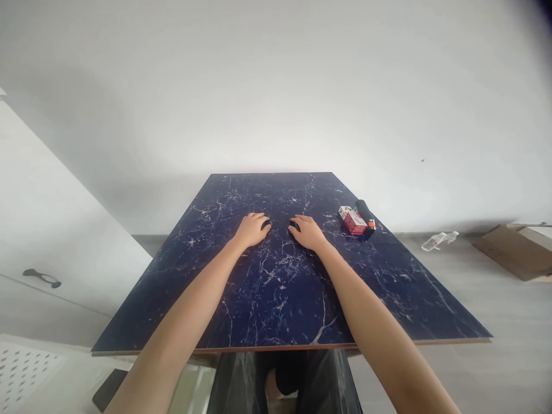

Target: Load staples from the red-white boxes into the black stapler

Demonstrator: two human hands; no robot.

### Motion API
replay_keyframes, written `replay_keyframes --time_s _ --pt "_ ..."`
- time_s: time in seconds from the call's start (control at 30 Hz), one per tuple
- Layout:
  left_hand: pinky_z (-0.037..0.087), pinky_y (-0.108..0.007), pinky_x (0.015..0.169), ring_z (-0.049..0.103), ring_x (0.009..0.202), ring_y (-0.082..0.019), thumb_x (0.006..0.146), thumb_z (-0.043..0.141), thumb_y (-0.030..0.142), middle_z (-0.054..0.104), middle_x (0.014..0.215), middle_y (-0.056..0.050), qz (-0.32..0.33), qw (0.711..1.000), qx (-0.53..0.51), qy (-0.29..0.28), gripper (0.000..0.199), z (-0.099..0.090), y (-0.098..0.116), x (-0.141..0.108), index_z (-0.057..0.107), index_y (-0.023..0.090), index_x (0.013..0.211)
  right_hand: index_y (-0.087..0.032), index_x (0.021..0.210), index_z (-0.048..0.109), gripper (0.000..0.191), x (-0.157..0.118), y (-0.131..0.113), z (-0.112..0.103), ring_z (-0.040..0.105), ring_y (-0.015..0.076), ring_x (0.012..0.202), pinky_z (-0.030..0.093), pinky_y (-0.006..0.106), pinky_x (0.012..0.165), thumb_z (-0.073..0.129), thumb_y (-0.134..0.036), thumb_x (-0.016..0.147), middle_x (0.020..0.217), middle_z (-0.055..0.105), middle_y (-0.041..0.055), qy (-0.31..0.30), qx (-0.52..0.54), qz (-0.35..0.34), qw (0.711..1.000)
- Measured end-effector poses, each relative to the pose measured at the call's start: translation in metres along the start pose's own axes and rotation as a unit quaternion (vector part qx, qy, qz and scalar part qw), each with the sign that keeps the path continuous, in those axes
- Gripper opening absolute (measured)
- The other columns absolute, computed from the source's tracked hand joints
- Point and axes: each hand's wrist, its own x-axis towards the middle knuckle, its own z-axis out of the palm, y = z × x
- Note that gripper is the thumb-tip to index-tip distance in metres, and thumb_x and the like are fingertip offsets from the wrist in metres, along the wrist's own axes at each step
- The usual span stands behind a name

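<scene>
My left hand (252, 230) and right hand (307, 232) rest palm-down, close together on the dark blue marble worktop (276, 299). Their fingers curve over small black objects (266, 224), mostly hidden; I cannot tell whether they grip them. Just beside my right hand lie a red-and-white carton (352, 221) and a black-and-orange lighter (370, 225).

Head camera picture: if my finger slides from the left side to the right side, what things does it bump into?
dark cabinet handle → left hand → right hand → red-and-white packet → clear plastic bottle → cardboard box
</scene>
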Motion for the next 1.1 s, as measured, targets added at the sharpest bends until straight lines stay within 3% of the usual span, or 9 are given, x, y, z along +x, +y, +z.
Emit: replay_keyframes --time_s 0.57,0.63,0.7,0.8,0.9,1.0,1.1 --pt "0.036 -0.052 0.117 0.045 0.142 -0.034 0.104 0.040 0.047 0.055 0.152 -0.011 0.002 1.000 -0.003 0.004 0.051 0.004 -0.003 0.001 0.062 0.019 0.140 -0.015 0.133 0.066 0.043 -0.002 -0.002 -0.004 0.054 0.0305 0.131 0.039 0.045 0.113 0.048 -0.036 0.100 0.142 0.062 0.0145 0.014 -0.012 -0.034 0.999" --pt "0.036 -0.054 0.117 0.044 0.143 -0.035 0.104 0.038 0.049 0.053 0.154 -0.011 -0.004 1.000 -0.010 -0.005 0.052 0.002 -0.002 0.000 0.062 0.020 0.141 -0.016 0.134 0.065 0.042 -0.002 -0.004 -0.013 0.056 0.0303 0.127 0.042 0.045 0.110 0.048 -0.031 0.099 0.139 0.064 0.0131 0.053 -0.011 -0.061 0.997" --pt "0.036 -0.056 0.118 0.041 0.145 -0.035 0.104 0.037 0.050 0.050 0.156 -0.010 -0.013 1.000 -0.019 -0.015 0.053 0.000 -0.002 -0.001 0.061 0.021 0.142 -0.016 0.135 0.063 0.042 -0.004 -0.003 -0.026 0.054 0.0313 0.126 0.041 0.047 0.110 0.048 -0.026 0.097 0.137 0.065 0.0135 0.131 -0.012 -0.068 0.989" --pt "0.034 -0.056 0.119 0.040 0.146 -0.035 0.104 0.037 0.049 0.050 0.157 -0.009 -0.017 0.999 -0.023 -0.023 0.052 0.000 -0.003 -0.001 0.061 0.022 0.142 -0.017 0.137 0.059 0.044 -0.008 0.009 -0.049 0.048 0.0338 0.130 0.036 0.055 0.112 0.045 -0.024 0.096 0.139 0.060 0.0162 0.271 -0.029 0.016 0.962" --pt "0.033 -0.054 0.120 0.041 0.146 -0.034 0.104 0.038 0.048 0.051 0.156 -0.009 -0.012 0.999 -0.022 -0.020 0.051 0.002 -0.004 -0.001 0.061 0.022 0.141 -0.014 0.147 0.046 0.056 -0.018 0.032 -0.065 0.036 0.0416 0.139 0.029 0.066 0.112 0.046 -0.031 0.094 0.151 0.044 0.0215 0.358 -0.072 0.201 0.909" --pt "0.035 -0.053 0.119 0.043 0.144 -0.033 0.104 0.040 0.048 0.053 0.154 -0.010 -0.005 1.000 -0.017 -0.009 0.050 0.002 -0.004 0.000 0.062 0.021 0.140 -0.011 0.152 0.036 0.072 -0.027 0.054 -0.067 0.032 0.0493 0.142 0.026 0.070 0.110 0.052 -0.042 0.089 0.157 0.032 0.0273 0.340 -0.094 0.333 0.874" --pt "0.036 -0.051 0.119 0.045 0.142 -0.033 0.104 0.040 0.046 0.055 0.152 -0.011 0.001 1.000 -0.011 -0.001 0.050 0.001 -0.003 0.000 0.064 0.019 0.138 -0.011 0.149 0.039 0.075 -0.034 0.068 -0.063 0.045 0.0491 0.131 0.037 0.065 0.103 0.056 -0.048 0.086 0.148 0.042 0.0297 0.282 -0.070 0.404 0.867"
